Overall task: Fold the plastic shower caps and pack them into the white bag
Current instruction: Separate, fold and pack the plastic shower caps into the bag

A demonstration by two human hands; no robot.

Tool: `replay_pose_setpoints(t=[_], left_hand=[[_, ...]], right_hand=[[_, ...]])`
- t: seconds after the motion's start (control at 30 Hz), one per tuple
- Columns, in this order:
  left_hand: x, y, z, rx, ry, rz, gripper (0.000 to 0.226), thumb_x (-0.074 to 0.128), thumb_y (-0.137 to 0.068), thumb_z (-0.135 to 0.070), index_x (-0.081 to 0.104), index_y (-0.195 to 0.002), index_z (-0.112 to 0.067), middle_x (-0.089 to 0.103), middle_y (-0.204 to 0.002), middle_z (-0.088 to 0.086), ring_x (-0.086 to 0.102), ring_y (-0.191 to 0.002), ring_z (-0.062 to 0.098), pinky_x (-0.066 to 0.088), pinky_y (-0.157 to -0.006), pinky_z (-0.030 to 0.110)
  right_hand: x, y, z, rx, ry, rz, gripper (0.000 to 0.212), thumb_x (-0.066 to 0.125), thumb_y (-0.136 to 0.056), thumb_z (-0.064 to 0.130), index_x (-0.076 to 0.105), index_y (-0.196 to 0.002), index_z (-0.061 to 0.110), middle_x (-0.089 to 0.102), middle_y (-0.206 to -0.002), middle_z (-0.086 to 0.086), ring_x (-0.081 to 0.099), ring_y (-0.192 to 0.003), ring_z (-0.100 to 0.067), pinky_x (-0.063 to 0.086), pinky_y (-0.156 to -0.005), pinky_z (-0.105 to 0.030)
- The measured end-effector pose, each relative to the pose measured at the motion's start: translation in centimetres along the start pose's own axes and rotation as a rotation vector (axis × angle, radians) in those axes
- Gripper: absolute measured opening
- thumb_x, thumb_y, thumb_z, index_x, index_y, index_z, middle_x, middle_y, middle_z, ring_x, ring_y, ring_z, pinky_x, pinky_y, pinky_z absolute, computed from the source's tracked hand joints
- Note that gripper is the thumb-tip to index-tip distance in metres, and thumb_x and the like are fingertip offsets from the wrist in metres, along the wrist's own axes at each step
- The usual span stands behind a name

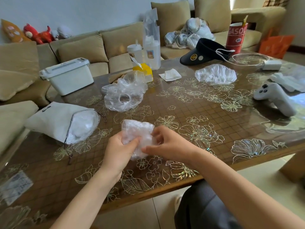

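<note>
1. A bunched shower cap (137, 138) is held between both hands just above the table (206, 111), near its front edge.
2. The left hand (118, 151) is curled round the cap's left side, with the thumb pressed into the plastic.
3. The right hand (166, 144) is closed on the cap's right side; the plastic is pinched between the thumb and the bent fingers.
4. The white bag (52, 121) is laid on its side on the table to the left of the hands, close by but not touching them. Its drawstring mouth is turned towards the right and stands open.
5. Clear plastic (84, 126) is seen packed inside the bag's mouth.
6. A loose heap of shower caps (123, 95) is spread on the table beyond the hands; how many it holds cannot be told.
7. A single spread shower cap (215, 74) is laid further right, well apart from the heap.
8. A white lidded box (69, 75) is set at the far left corner, a black visor (204, 52) behind the single cap, and a white game controller (274, 96) at the right edge.
</note>
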State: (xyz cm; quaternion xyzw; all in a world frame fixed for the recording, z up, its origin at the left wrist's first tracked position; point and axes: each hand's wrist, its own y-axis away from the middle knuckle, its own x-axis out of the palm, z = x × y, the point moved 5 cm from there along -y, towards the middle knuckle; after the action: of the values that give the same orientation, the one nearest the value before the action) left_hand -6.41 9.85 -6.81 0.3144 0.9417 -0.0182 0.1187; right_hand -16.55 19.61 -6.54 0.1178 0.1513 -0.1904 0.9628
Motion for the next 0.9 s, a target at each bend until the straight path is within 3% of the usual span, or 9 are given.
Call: replay_pose_setpoints(t=[0.07, 0.13, 0.23, 0.33, 0.43, 0.67, 0.8, 0.9], left_hand=[[-0.1, -0.1, 0.1, -0.019, 0.044, 0.002, 0.011, 0.063, -0.087, -0.009, 0.065, -0.091, -0.018, 0.073, -0.088, 0.000, 0.068, -0.083, 0.014, 0.048, -0.069, 0.023], [0.3, -0.1, 0.2, -0.040, 0.047, 0.070, 0.013, 0.063, -0.087, -0.010, 0.066, -0.097, -0.016, 0.074, -0.092, 0.001, 0.069, -0.086, 0.014, 0.049, -0.071, 0.022], [0.7, 0.2, 0.1, -0.068, 0.075, 0.141, 0.016, 0.063, -0.085, -0.009, 0.066, -0.099, -0.016, 0.074, -0.093, 0.001, 0.070, -0.085, 0.013, 0.051, -0.070, 0.022], [0.8, 0.3, -0.2, -0.093, 0.162, 0.159, 0.016, 0.064, -0.083, -0.005, 0.066, -0.096, -0.013, 0.074, -0.086, 0.001, 0.070, -0.072, 0.015, 0.056, -0.059, 0.025], [0.9, 0.4, -0.5, -0.127, 0.279, 0.155, 0.013, 0.061, -0.081, 0.001, 0.065, -0.087, -0.009, 0.073, -0.074, 0.000, 0.067, -0.057, 0.010, 0.055, -0.050, 0.020], [0.5, 0.0, -0.3, -0.123, 0.278, 0.205, 0.033, 0.056, -0.079, 0.016, 0.074, -0.070, -0.011, 0.072, -0.069, -0.001, 0.063, -0.057, 0.004, 0.051, -0.049, 0.014], [-0.4, 0.0, -0.5, -0.142, 0.378, 0.305, 0.019, 0.061, -0.078, 0.003, 0.068, -0.096, -0.001, 0.072, -0.091, 0.011, 0.067, -0.075, 0.014, 0.056, -0.062, 0.022], [-1.8, 0.0, 0.0, -0.278, 0.584, 0.353, 0.054, 0.076, -0.064, -0.019, 0.061, -0.108, 0.007, 0.065, -0.111, 0.025, 0.067, -0.093, 0.031, 0.058, -0.072, 0.039]], right_hand=[[-0.7, -0.1, -0.4, 0.032, -0.125, -0.045, 0.063, 0.075, -0.078, 0.026, 0.036, -0.127, 0.016, 0.052, -0.102, 0.001, 0.057, -0.081, -0.009, 0.055, -0.074, -0.030], [-0.7, -0.1, -1.0, 0.085, -0.175, 0.019, 0.072, 0.076, -0.077, 0.029, 0.033, -0.134, 0.017, 0.054, -0.108, -0.001, 0.061, -0.093, -0.012, 0.056, -0.078, -0.030], [-0.5, -0.5, -1.7, 0.122, -0.282, 0.088, 0.038, 0.070, -0.083, 0.023, 0.055, -0.114, 0.008, 0.065, -0.104, -0.005, 0.065, -0.090, -0.016, 0.055, -0.077, -0.031], [-0.8, -0.8, -1.7, 0.117, -0.455, 0.038, 0.008, 0.063, -0.087, 0.005, 0.057, -0.092, 0.008, 0.065, -0.091, -0.008, 0.061, -0.066, -0.012, 0.046, -0.052, -0.019], [-0.9, -1.3, -1.8, 0.112, -0.607, -0.021, 0.020, 0.054, -0.087, -0.008, 0.053, -0.080, 0.011, 0.061, -0.082, -0.009, 0.052, -0.059, -0.014, 0.036, -0.047, -0.019], [0.0, -2.1, -2.1, 0.129, -0.719, 0.029, 0.043, 0.036, -0.086, -0.013, 0.068, -0.079, 0.014, 0.067, -0.069, -0.002, 0.054, -0.059, -0.010, 0.037, -0.046, -0.016], [0.4, -2.5, -1.5, 0.122, -0.668, 0.006, 0.046, 0.033, -0.083, -0.015, 0.063, -0.062, 0.012, 0.061, -0.062, -0.003, 0.049, -0.052, -0.008, 0.037, -0.047, -0.016], [0.5, -2.9, -0.8, 0.064, -0.575, -0.019, 0.052, 0.032, -0.081, -0.016, 0.062, -0.051, 0.014, 0.059, -0.057, -0.003, 0.047, -0.055, -0.010, 0.036, -0.051, -0.020]])
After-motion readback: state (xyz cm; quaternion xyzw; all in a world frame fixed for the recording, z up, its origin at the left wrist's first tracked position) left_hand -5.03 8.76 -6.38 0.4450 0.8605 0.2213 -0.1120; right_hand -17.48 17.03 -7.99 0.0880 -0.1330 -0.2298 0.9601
